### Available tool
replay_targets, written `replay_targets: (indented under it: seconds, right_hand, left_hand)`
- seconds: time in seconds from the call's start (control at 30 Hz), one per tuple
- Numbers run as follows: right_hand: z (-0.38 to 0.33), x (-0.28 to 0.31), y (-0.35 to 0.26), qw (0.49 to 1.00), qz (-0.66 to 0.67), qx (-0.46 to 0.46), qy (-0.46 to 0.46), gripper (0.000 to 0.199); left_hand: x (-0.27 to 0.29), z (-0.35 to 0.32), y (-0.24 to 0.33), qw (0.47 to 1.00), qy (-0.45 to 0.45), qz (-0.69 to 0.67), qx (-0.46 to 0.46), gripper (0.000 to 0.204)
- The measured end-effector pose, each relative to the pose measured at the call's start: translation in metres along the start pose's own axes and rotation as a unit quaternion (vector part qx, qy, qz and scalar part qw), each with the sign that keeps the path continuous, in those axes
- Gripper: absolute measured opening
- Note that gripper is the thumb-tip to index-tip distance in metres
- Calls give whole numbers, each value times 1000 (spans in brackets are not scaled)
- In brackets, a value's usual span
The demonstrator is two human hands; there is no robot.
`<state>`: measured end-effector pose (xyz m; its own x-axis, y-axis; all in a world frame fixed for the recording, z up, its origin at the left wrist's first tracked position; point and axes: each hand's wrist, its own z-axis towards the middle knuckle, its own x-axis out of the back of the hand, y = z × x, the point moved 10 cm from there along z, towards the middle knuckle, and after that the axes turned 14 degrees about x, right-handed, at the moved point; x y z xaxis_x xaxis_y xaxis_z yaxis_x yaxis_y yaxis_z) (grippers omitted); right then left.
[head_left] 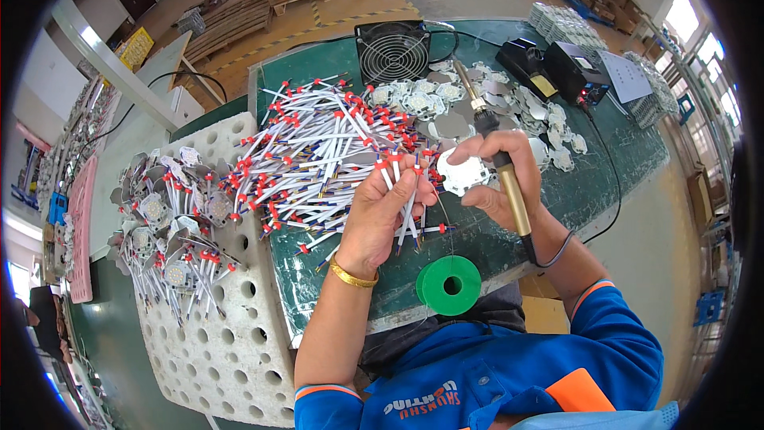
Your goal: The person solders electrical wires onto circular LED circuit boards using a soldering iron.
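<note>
My left hand [374,219] is closed on a few short white cables [409,219] with red collars, near the middle of the bench. Close to its fingertips, my right hand [509,163] grips a soldering iron [516,203], whose metal tip points up and away toward the fan. The thumb and fingers of that same hand also pinch a white, scalloped circuit board [461,174]. A thin solder wire runs from beside my left fingers down to a green spool [430,289] at the bench's near edge. Left of my hands lies a big pile of similar white cables [318,143].
Loose circuit boards [426,99] spread behind my hands, by a black fan [394,52]. A soldering station [574,72] stands at the back right, its cord curving along the right side. On the left, a perforated white foam board [199,350] carries boards with cables attached [175,231].
</note>
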<state>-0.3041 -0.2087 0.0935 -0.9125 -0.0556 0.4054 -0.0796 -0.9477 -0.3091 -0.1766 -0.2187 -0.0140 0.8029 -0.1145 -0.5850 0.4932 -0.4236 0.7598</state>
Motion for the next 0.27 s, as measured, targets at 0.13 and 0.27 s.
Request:
replay_targets:
  seconds: [0.13, 0.27]
  right_hand:
    - [-19, -1, 29, 992, 63, -81, 76, 36]
    - [-28, 0, 36, 988, 44, -118, 90, 37]
  left_hand:
    - [2, 6, -6, 1000, 5, -3, 19, 19]
    - [-1, 7, -10, 997, -25, 36, 60, 25]
